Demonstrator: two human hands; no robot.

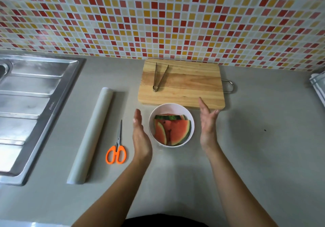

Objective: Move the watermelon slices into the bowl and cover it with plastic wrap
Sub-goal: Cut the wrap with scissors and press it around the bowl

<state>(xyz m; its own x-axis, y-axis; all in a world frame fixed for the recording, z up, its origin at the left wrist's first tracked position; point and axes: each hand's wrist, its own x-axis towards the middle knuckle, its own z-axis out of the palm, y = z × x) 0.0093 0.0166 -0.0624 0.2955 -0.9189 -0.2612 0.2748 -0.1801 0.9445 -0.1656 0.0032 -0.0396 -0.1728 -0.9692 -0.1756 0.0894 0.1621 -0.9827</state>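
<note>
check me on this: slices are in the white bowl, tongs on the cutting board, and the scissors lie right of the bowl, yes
Not quite. In the head view the scissors lie left of the white bowl, beside the wrap roll. The slices and tongs are as you say.

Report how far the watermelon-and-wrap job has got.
Done: the watermelon slices lie in the white bowl, the cutting board holds only the tongs.
In hand: nothing; the left hand and right hand are open on either side of the bowl, not touching it.
Left: whether wrap already covers the bowl cannot be told; the plastic wrap roll and scissors lie on the counter.
</note>
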